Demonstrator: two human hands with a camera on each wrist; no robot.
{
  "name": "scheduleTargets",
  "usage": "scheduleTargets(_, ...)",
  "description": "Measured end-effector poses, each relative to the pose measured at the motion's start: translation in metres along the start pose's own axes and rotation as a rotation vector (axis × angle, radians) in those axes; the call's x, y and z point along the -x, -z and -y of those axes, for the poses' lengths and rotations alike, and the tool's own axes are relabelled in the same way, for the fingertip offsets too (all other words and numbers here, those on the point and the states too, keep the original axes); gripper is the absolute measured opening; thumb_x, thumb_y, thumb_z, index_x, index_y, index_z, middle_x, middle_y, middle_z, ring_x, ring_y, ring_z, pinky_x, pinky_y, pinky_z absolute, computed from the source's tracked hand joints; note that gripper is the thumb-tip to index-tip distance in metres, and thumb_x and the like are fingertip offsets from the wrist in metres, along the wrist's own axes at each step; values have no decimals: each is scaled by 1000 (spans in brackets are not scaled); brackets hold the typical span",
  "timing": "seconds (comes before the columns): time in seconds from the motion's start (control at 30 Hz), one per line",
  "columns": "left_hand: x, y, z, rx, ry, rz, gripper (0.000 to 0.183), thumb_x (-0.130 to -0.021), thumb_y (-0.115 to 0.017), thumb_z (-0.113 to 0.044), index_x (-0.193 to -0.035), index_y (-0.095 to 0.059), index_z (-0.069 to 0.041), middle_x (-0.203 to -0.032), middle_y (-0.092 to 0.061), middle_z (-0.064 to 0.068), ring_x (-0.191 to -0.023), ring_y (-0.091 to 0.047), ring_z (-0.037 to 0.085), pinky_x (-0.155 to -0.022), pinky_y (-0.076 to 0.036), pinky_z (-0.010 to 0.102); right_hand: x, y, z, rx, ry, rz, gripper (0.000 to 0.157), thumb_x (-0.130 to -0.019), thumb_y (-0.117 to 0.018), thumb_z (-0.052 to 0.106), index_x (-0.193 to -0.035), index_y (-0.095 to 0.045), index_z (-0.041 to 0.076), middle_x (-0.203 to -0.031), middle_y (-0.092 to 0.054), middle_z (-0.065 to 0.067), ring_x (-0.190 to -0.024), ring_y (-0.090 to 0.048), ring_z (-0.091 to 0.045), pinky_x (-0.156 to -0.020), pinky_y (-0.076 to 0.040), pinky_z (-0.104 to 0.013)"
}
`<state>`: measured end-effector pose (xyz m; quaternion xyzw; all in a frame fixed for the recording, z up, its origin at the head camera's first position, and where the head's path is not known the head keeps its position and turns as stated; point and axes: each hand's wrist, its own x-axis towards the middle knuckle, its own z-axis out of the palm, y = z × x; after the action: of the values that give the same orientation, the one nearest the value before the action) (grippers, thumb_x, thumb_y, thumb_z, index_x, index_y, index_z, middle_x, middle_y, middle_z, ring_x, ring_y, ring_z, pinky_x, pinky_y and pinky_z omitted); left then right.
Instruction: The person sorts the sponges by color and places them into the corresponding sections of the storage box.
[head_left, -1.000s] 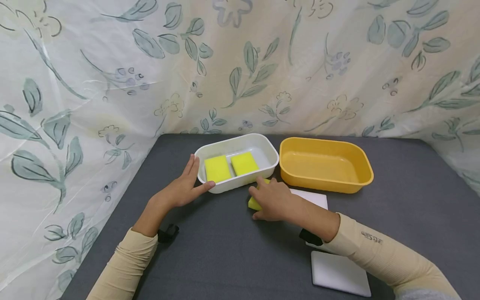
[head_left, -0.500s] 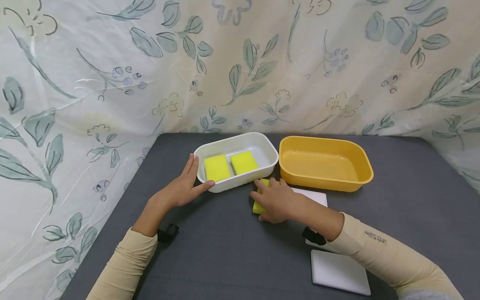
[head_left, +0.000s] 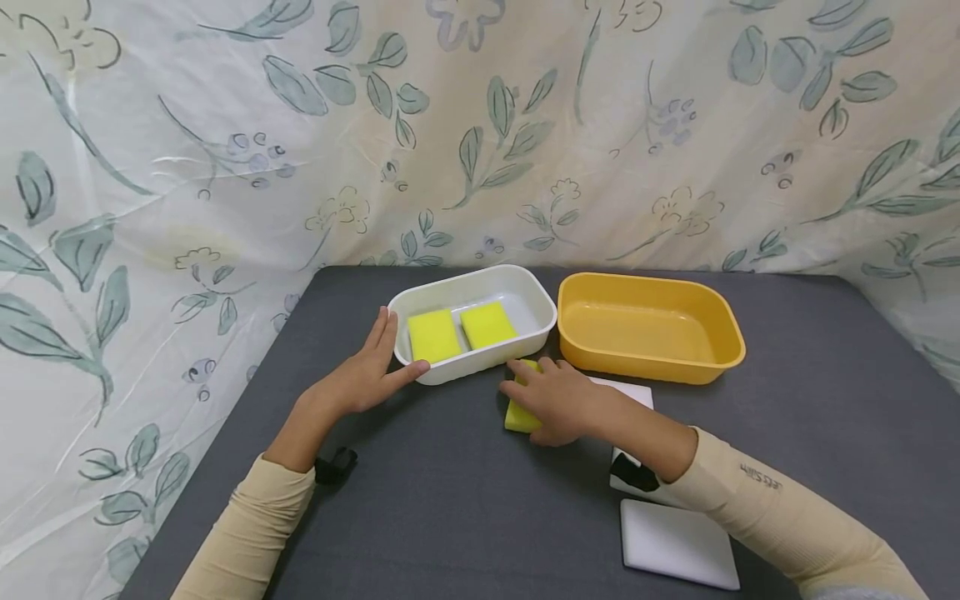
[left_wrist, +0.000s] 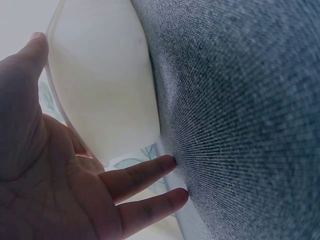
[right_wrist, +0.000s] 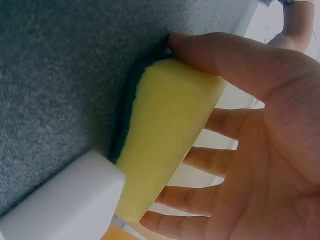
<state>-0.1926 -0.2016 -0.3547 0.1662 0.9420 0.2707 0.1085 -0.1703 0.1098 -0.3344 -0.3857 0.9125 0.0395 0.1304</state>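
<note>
I hold one yellow sponge (right_wrist: 160, 115), dark-green side facing the desk (head_left: 420, 517), in my right grip (head_left: 558, 404). My left grip (head_left: 367, 371) touches an upright white tray (head_left: 491, 360) containing two yellow sponges (head_left: 435, 337).

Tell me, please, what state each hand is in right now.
Left hand: open, touching the white tub.
Right hand: closed on a sponge, thumb at one edge, fingers over it.

Three sponges (head_left: 434, 337), two tubs (head_left: 637, 333), two or perhaps three blocks (head_left: 677, 543) show
</note>
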Motion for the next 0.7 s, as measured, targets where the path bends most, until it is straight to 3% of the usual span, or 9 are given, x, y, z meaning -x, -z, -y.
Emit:
scheduleTargets(0.4, -5, 6, 1, 2, 8, 19, 107, -97, -51, -64, -157, 15, -4, -163, 25, 10, -151, 3, 34, -115, -23, 54, 0, 6, -5, -45, 42, -12, 79, -84, -81, 30, -149, -42, 9, -156, -32, -20, -128, -45, -41, -106, -38, -53)
scheduleTargets(0.57, -6, 8, 2, 3, 8, 29, 108, -97, -50, -64, -157, 15, -4, -163, 25, 11, -151, 4, 33, -115, -23, 54, -1, 11, -7, -103, 20, -6, 84, -79, -86, 30, -147, -40, 10, -141, -40, -18, -115, -51, -33, -93, -50, -43)
scheduleTargets(0.7, -7, 10, 3, 6, 7, 33, 108, -97, -50, -64, -157, 15, -4, -163, 25, 11, -151, 4, 33, -115, -22, 54, -1, 15, -8, -121, 21, -2, 88, -76, -89, 29, -145, -39, 7, -130, -45, -18, -110, -50, -32, -90, -50, -41)
